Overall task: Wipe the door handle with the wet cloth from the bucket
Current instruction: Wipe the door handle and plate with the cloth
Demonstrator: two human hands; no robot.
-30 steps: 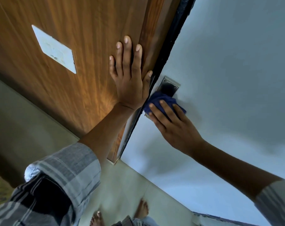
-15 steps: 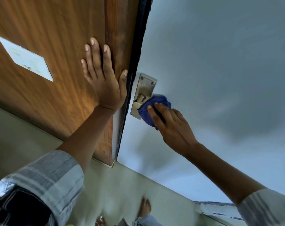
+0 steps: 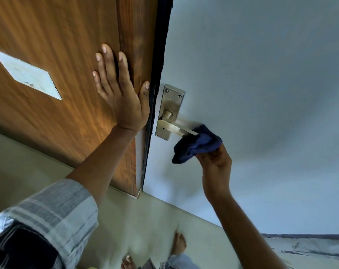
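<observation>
A brushed-metal lever door handle [image 3: 173, 127] on its backplate [image 3: 171, 102] is fixed to the pale blue door [image 3: 261, 94], near its edge. My right hand [image 3: 216, 160] grips a dark blue cloth [image 3: 197, 145] that wraps the free tip of the lever; the rest of the lever is bare. My left hand [image 3: 119, 90] lies flat, fingers spread, on the brown wooden panel [image 3: 58, 45] left of the door edge, its thumb at the black strip [image 3: 159, 55]. No bucket is in sight.
A white switch plate [image 3: 27, 74] is set in the wooden panel at the left. Below lies a pale tiled floor [image 3: 155, 220] with my bare feet [image 3: 179, 243]. A worn blue skirting [image 3: 310, 247] runs along the lower right.
My right hand slid the cloth from the backplate and handle base out along the lever to its tip, uncovering the handle. The view shifted; my left hand stays pressed on the wood.
</observation>
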